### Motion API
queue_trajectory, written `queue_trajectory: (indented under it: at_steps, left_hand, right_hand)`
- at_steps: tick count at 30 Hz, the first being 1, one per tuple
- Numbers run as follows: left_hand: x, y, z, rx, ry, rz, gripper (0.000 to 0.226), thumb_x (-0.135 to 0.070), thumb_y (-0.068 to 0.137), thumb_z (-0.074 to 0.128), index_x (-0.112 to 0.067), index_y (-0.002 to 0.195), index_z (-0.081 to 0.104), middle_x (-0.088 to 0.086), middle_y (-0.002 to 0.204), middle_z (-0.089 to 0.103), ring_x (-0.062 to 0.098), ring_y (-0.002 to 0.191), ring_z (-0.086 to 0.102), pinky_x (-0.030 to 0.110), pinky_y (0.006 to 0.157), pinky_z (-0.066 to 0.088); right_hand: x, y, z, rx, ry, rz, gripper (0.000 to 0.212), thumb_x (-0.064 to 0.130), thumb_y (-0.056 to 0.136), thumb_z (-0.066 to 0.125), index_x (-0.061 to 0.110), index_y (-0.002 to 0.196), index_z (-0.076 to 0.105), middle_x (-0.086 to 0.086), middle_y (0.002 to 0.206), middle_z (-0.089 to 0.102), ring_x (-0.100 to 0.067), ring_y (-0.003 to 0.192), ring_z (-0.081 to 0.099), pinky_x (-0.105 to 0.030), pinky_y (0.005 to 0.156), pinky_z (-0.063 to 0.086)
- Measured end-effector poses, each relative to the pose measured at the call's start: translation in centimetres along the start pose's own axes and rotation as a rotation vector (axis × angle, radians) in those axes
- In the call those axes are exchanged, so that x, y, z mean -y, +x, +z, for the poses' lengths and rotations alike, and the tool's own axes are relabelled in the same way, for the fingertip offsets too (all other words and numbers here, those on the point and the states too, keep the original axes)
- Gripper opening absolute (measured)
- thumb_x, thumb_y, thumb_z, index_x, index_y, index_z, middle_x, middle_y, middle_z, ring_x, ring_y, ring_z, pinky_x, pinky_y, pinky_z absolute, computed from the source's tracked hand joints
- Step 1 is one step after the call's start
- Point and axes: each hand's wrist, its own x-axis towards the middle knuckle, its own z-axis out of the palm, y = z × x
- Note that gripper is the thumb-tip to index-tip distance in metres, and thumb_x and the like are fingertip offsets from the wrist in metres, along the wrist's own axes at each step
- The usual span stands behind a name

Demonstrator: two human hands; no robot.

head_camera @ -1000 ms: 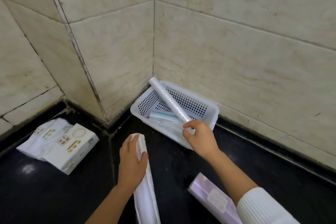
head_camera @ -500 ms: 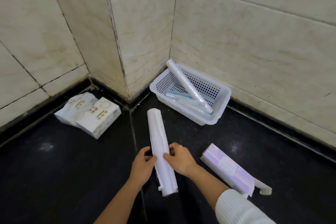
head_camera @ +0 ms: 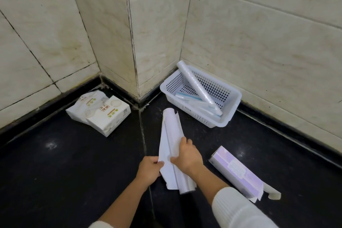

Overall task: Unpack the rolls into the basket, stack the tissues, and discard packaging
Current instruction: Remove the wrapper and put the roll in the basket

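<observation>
In front of the white perforated basket [head_camera: 231,96], a white roll [head_camera: 171,146], its paper wrapper splayed open along its length, is being gripped by the left hand [head_camera: 149,169] and right hand [head_camera: 187,156], fingers [head_camera: 182,141] closed on the wrapper.

1. Tissue packs [head_camera: 103,112]: the top faces carry a small red-brown label and green printed characters. The characters are too small and blurred to read.
2. Purple box [head_camera: 236,170]: a white sticker with fine printed lines sits on the top face. The print is not legible.
3. White basket [head_camera: 228,116]: a small embossed mark shows on the front wall. It cannot be read.
</observation>
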Motion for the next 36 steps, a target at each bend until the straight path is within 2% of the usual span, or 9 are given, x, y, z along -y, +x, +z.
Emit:
queue_trajectory:
  at_steps: [5,10,12,14,17,20,25,30,36]
  left_hand:
    - [0.0,0.4,-0.6,-0.015,0.051,-0.018,0.019,-0.006,0.087,0.057,-0.004,0.085,0.076,0.016,0.087,0.075,0.026,0.085,0.071,0.047,0.082,0.059]
    - [-1.6,2.5,-3.5,-0.005,0.139,-0.079,0.018,-0.002,0.082,0.056,0.003,0.089,0.072,0.021,0.094,0.073,0.035,0.091,0.069,0.051,0.084,0.057]
    - [-3.0,3.5,-4.4,0.044,0.259,-0.108,0.02,-0.01,0.082,0.06,0.0,0.096,0.071,0.019,0.1,0.071,0.031,0.089,0.068,0.048,0.088,0.056]
    - [-4.9,4.5,-4.7,0.058,0.428,-0.105,0.042,-0.027,0.082,0.064,-0.006,0.118,0.063,0.013,0.116,0.064,0.024,0.098,0.063,0.039,0.09,0.052]
    - [-8.2,6.2,-4.2,-0.11,0.576,0.038,0.079,-0.041,0.086,0.06,-0.01,0.149,0.025,0.014,0.151,0.034,0.028,0.131,0.043,0.034,0.101,0.041]
    - [-11.2,8.2,-2.6,-0.23,0.641,0.286,0.074,-0.038,0.09,0.054,-0.012,0.151,0.021,0.013,0.157,0.022,0.029,0.142,0.026,0.043,0.114,0.03]
    - [-14.5,11.6,0.8,-0.178,0.792,0.531,0.068,-0.037,0.097,0.043,-0.016,0.153,0.011,0.01,0.162,-0.002,0.025,0.149,0.0,0.039,0.121,0.013]
    - [-14.3,14.3,2.8,-0.182,1.012,0.561,0.061,-0.038,0.1,0.029,-0.02,0.153,0.005,0.01,0.162,-0.009,0.024,0.148,-0.014,0.041,0.122,0.002]
    - [-13.2,15.1,2.9,-0.231,1.04,0.624,0.063,-0.039,0.1,0.03,-0.024,0.152,0.0,0.007,0.162,-0.009,0.023,0.148,-0.014,0.039,0.121,0.003]
  right_hand:
    - [-1.4,1.1,-0.5,0.147,0.26,0.149,0.066,0.054,0.071,0.07,0.01,0.117,0.052,-0.006,0.113,0.061,-0.021,0.099,0.062,-0.031,0.076,0.053]
    - [-3.3,0.8,-6.0,0.243,0.767,0.138,0.041,0.041,0.059,0.074,0.006,0.079,0.066,-0.004,0.075,0.068,-0.014,0.06,0.064,-0.025,0.055,0.051]
    - [-3.9,0.8,-8.8,0.257,0.762,0.064,0.047,0.044,0.058,0.073,0.007,0.086,0.069,-0.001,0.075,0.068,-0.012,0.062,0.064,-0.027,0.06,0.052]
    - [-4.2,1.6,-11.7,0.206,0.755,-0.014,0.041,0.046,0.057,0.073,0.019,0.088,0.073,0.006,0.08,0.071,-0.01,0.07,0.066,-0.027,0.065,0.052]
    - [-3.9,4.2,-15.5,0.031,0.729,-0.07,0.031,0.044,0.06,0.076,0.032,0.089,0.071,0.01,0.088,0.071,-0.007,0.074,0.067,-0.022,0.063,0.051]
    - [-3.8,8.4,-18.1,-0.119,0.645,-0.073,0.032,0.038,0.069,0.076,0.028,0.098,0.067,0.005,0.096,0.068,-0.01,0.078,0.065,-0.024,0.063,0.05]
    - [-4.2,14.9,-18.5,-0.194,0.468,-0.041,0.054,0.031,0.07,0.079,0.014,0.119,0.065,-0.004,0.105,0.067,-0.017,0.084,0.06,-0.022,0.059,0.044]
    - [-4.8,18.3,-16.3,-0.189,0.413,-0.047,0.07,0.023,0.068,0.084,0.015,0.132,0.057,-0.006,0.12,0.065,-0.016,0.095,0.055,-0.025,0.081,0.041]
    - [-5.1,19.2,-14.0,-0.267,0.225,-0.033,0.056,0.025,0.073,0.077,0.021,0.126,0.06,-0.009,0.114,0.06,-0.026,0.099,0.056,-0.035,0.085,0.049]
